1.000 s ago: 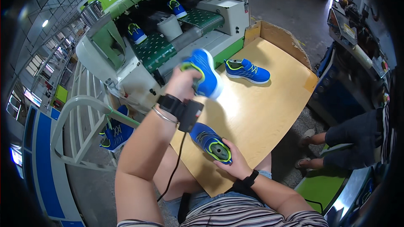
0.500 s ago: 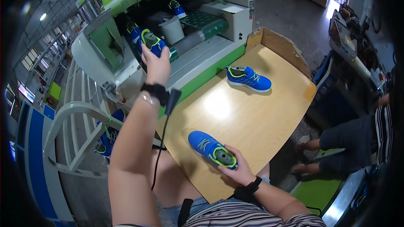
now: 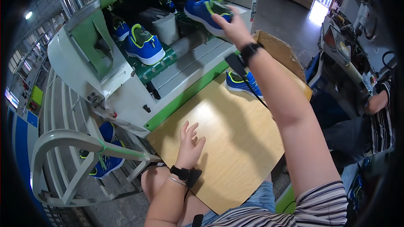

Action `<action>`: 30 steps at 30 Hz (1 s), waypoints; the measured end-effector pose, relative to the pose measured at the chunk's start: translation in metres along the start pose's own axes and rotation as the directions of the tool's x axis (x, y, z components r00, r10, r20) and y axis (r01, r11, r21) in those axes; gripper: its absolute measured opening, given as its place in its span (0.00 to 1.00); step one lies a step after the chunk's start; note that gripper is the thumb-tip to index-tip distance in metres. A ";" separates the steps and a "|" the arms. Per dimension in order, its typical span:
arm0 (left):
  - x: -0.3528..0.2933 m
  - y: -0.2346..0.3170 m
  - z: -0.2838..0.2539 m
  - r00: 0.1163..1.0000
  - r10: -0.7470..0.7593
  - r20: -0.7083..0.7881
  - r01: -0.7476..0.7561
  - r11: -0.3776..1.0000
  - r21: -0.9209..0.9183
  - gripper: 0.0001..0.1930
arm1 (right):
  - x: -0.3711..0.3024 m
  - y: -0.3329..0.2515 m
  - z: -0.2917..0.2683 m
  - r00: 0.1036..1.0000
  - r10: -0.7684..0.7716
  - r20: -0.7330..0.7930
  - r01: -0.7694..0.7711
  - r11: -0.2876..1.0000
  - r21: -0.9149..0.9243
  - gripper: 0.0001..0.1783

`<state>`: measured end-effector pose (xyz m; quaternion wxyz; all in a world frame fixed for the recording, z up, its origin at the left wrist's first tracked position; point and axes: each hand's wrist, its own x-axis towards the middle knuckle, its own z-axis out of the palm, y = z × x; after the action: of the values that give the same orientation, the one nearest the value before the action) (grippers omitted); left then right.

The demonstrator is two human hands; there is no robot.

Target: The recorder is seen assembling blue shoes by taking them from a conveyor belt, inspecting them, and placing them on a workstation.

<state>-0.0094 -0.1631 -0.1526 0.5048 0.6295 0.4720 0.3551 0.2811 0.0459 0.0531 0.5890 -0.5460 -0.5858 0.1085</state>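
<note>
My right hand [image 3: 236,28] reaches far forward, its fingers closed on the heel end of a blue sneaker [image 3: 201,11] with lime trim. That shoe is held in the air over the right side of the machine's mouth. My left hand [image 3: 190,146] is low above the wooden board, fingers apart and nothing in them. At the left, a second blue sneaker [image 3: 145,49] with a grey-green form inside stands on the green conveyor roller [image 3: 162,64]. Another blue sneaker [image 3: 242,85] rests on the board, partly covered by my right forearm and its cable.
The white-and-green machine [image 3: 122,88] faces me behind the wooden board [image 3: 227,138]. Inside are more sneakers [image 3: 122,29] and a grey block [image 3: 166,27]. A metal rack [image 3: 63,138] with blue shoes stands left. Cardboard [image 3: 280,50] edges the board's far right; a person [image 3: 381,109] is beyond.
My left hand has released its sneaker on the left roller and drawn back over the board. My right hand has carried its sneaker up from the board to the machine's mouth.
</note>
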 end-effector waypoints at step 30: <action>-0.087 0.033 0.055 0.986 0.010 0.168 -0.006 1.000 -0.026 0.59 | -0.342 -0.042 -0.022 0.676 0.253 0.692 -0.654 0.639 0.405 0.24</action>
<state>0.0231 -0.2642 -0.1316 0.5492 0.6527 0.4207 0.3088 0.1784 -0.2442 -0.1036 0.4776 -0.3933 -0.4971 0.6084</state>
